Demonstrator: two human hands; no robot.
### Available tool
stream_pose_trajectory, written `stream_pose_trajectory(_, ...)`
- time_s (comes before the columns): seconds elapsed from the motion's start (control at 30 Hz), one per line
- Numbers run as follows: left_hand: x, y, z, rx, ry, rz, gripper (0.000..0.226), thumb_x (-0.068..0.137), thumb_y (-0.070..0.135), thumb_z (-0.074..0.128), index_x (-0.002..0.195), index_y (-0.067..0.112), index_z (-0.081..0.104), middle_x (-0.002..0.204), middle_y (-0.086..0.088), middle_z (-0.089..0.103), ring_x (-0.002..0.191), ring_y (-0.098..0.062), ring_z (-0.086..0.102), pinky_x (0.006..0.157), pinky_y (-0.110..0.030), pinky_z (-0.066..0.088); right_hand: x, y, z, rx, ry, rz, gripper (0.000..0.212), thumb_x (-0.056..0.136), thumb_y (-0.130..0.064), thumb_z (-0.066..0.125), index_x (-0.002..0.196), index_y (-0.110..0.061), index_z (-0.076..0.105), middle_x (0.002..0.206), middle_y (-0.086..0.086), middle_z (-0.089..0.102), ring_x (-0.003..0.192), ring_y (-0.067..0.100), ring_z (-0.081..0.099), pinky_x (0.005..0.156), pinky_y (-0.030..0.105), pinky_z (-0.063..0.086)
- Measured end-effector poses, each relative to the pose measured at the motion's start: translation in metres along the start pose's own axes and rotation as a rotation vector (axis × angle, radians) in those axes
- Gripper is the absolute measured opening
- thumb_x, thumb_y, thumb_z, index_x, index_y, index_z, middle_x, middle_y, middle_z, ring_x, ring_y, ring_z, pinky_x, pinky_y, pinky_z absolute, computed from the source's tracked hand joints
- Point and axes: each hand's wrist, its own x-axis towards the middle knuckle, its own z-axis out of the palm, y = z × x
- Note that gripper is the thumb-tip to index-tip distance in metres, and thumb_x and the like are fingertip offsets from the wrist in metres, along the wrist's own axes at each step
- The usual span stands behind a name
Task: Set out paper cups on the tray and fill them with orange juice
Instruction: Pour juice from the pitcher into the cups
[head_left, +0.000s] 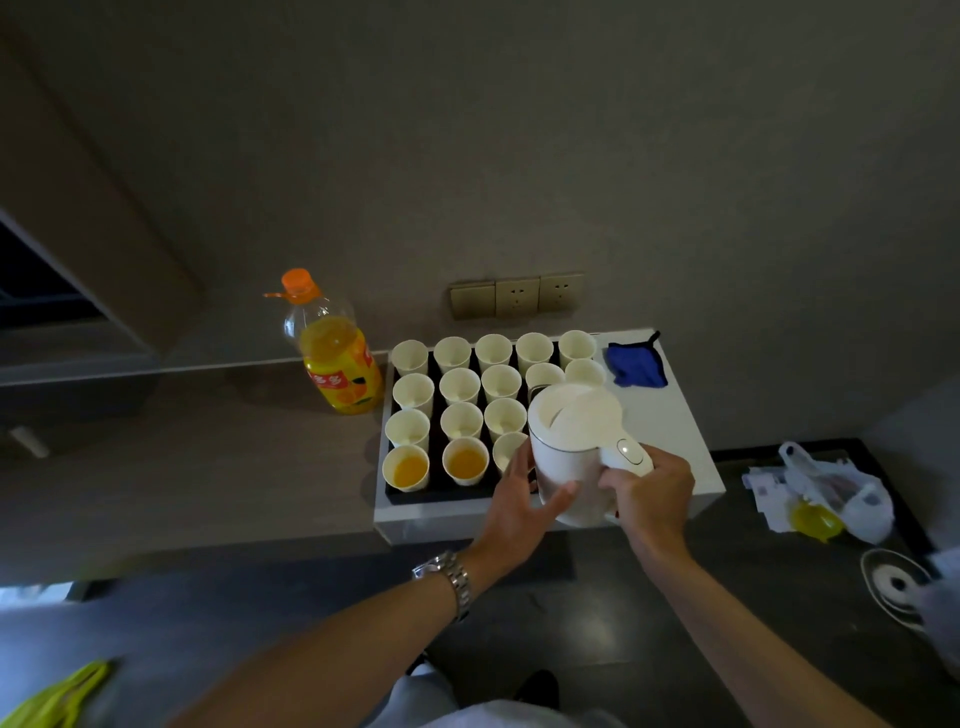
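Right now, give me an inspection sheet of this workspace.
Surface: white counter holds a black tray.
Job's things: paper cups in rows on the tray; two front cups hold juice, the others in view look empty. Juice bottle capped, left of the tray.
Clutter: blue cloth; plastic bag.
Grippers: right hand grips the white kettle handle; left hand steadies its side.
Cables: nothing seen.
Surroundings: wall sockets.
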Motion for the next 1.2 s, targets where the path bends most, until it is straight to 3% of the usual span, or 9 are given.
stream_pose_trajectory(0.07, -0.003, -0.002, 0.003, -0.005, -0.016, -0.005, 0.076, 0.092, 0.048, 0.074, 0.151, 0.046, 0.027, 0.152, 0.018, 0.046, 0.135, 0.006, 0.046, 0.105, -0.016, 0.045, -0.002, 0.003, -0.001, -0.013, -0.009, 0.016, 0.028, 0.078, -0.002, 0.082, 0.101, -0.012, 0.071, 0.101, 0.002, 0.069, 0.102, 0.023, 0.063, 0.082, 0.047, 0.061)
stream_pose_trajectory(0.17, -0.007, -0.008, 0.007, -0.032, -0.044, -0.026, 0.082, 0.089, 0.056, 0.073, 0.155, 0.041, 0.026, 0.156, 0.012, 0.045, 0.138, -0.006, 0.048, 0.111, -0.032, 0.048, -0.002, 0.007, -0.002, -0.017, -0.028, 0.073, 0.028, 0.075, -0.001, 0.082, 0.093, -0.019, 0.071, 0.092, -0.003, 0.067, 0.095, 0.023, 0.063, 0.075, 0.055, 0.062)
stream_pose_trajectory(0.3, -0.011, -0.015, 0.012, -0.025, -0.043, -0.063, 0.086, 0.085, 0.065, 0.071, 0.155, 0.041, 0.025, 0.156, 0.010, 0.044, 0.138, -0.009, 0.049, 0.113, -0.037, 0.047, -0.003, 0.013, -0.003, -0.048, -0.031, 0.092, 0.036, 0.073, 0.001, 0.080, 0.072, -0.032, 0.064, 0.080, -0.012, 0.064, 0.076, 0.014, 0.058, 0.070, 0.058, 0.061)
stream_pose_trajectory(0.37, -0.012, -0.017, 0.014, -0.021, -0.050, -0.080, 0.081, 0.088, 0.062, 0.070, 0.153, 0.044, 0.025, 0.156, 0.010, 0.044, 0.139, -0.010, 0.048, 0.113, -0.036, 0.046, -0.003, 0.015, -0.002, -0.074, -0.040, 0.078, 0.039, 0.075, -0.001, 0.081, 0.074, -0.034, 0.061, 0.081, -0.014, 0.061, 0.077, 0.012, 0.056, 0.074, 0.056, 0.061)
stream_pose_trajectory(0.47, -0.012, -0.021, 0.015, -0.010, -0.064, -0.107, 0.077, 0.092, 0.054, 0.070, 0.153, 0.040, 0.023, 0.157, 0.005, 0.044, 0.140, -0.014, 0.048, 0.113, -0.036, 0.046, -0.002, 0.018, 0.000, -0.117, -0.054, 0.075, 0.028, 0.077, -0.005, 0.082, 0.089, -0.024, 0.065, 0.090, -0.005, 0.063, 0.091, 0.017, 0.058, 0.077, 0.048, 0.062)
stream_pose_trajectory(0.63, -0.010, -0.025, 0.017, -0.024, -0.064, -0.139, 0.072, 0.094, 0.051, 0.068, 0.150, 0.042, 0.022, 0.157, 0.004, 0.044, 0.139, -0.014, 0.048, 0.104, -0.022, 0.045, 0.009, 0.023, 0.003, -0.217, -0.072, 0.063, 0.021, 0.075, -0.007, 0.083, 0.090, -0.015, 0.069, 0.089, -0.002, 0.066, 0.093, 0.020, 0.061, 0.065, 0.026, 0.051)
stream_pose_trajectory(0.83, -0.005, -0.026, 0.019, -0.041, -0.082, -0.154, 0.070, 0.098, 0.047, 0.064, 0.153, 0.037, 0.022, 0.157, 0.005, 0.043, 0.136, -0.007, 0.046, 0.105, -0.023, 0.043, 0.020, 0.024, 0.009, -0.300, -0.087, 0.085, 0.022, 0.072, -0.012, 0.082, 0.091, -0.008, 0.071, 0.091, 0.007, 0.070, 0.090, 0.026, 0.063, 0.057, 0.024, 0.043)
stream_pose_trajectory(1.07, -0.002, -0.031, 0.023, -0.034, -0.103, -0.165, 0.069, 0.097, 0.050, 0.062, 0.151, 0.034, 0.023, 0.159, 0.003, 0.042, 0.135, -0.004, 0.043, 0.096, -0.009, 0.043, 0.026, 0.025, 0.006, -0.413, -0.118, 0.035, 0.027, 0.072, -0.021, 0.083, 0.094, -0.014, 0.070, 0.095, 0.001, 0.070, 0.093, 0.022, 0.066, 0.061, 0.027, 0.052)
stream_pose_trajectory(1.2, -0.001, -0.033, 0.027, -0.022, -0.109, -0.174, 0.069, 0.099, 0.047, 0.062, 0.153, 0.026, 0.025, 0.158, 0.002, 0.044, 0.131, -0.001, 0.044, 0.091, -0.005, 0.043, 0.027, 0.025, 0.003, -0.496, -0.145, 0.001, 0.036, 0.073, -0.028, 0.084, 0.104, -0.017, 0.068, 0.102, -0.003, 0.069, 0.099, 0.018, 0.064, 0.074, 0.036, 0.062)
